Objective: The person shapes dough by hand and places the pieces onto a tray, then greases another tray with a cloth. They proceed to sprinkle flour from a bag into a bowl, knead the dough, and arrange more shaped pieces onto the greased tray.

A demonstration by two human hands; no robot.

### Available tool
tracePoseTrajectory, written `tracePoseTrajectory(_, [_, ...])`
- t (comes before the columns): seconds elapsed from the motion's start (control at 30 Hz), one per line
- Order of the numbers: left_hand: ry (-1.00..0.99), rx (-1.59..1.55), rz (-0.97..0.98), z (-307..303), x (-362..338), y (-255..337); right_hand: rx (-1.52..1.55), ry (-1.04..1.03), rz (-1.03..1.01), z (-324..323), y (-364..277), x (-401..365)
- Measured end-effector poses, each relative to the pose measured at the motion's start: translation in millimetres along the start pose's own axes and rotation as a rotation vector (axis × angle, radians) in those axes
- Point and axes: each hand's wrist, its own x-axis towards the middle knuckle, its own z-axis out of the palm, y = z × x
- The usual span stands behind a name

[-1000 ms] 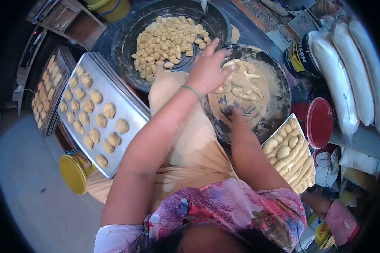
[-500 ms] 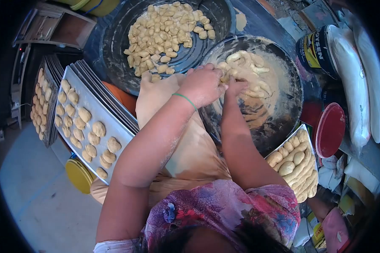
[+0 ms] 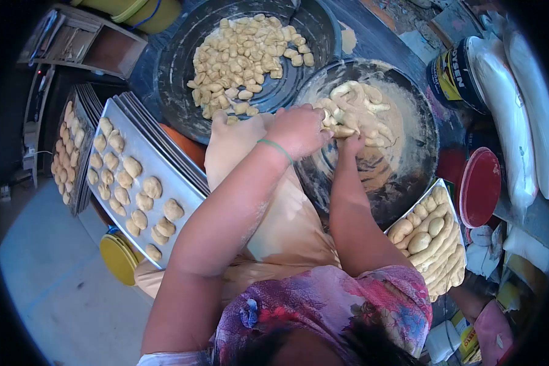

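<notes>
My left hand (image 3: 297, 130), with a green band at the wrist, is closed on one end of a dough strip (image 3: 343, 130) over the near left rim of a black basin (image 3: 430, 146). My right hand (image 3: 351, 144) pinches the other end, so the strip spans the short gap between both hands. Just beyond them, pale dough ropes (image 3: 363, 104) lie heaped in the basin on a coat of brownish crumbs or flour. The fingertips are partly hidden behind the hands.
A dark tub (image 3: 174, 79) of small dough pieces (image 3: 244, 58) stands at the back. Left is a tilted metal tray (image 3: 186, 229) with dough balls; right, a white tray of dough ropes (image 3: 436, 244). A red lid (image 3: 480, 187) and paint bucket (image 3: 448, 76) are further right.
My hands have drawn slightly apart, and the dough strip between them now shows. The whole view has shifted a little, with the trays and tub appearing further right.
</notes>
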Motion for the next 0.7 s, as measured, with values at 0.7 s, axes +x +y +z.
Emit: tracePoseTrajectory(0.7, [-0.029, -0.037, 0.017, 6.1, -17.5, -3.0, 0.652, -1.34, -0.268, -95.8, -316.8, -160.6])
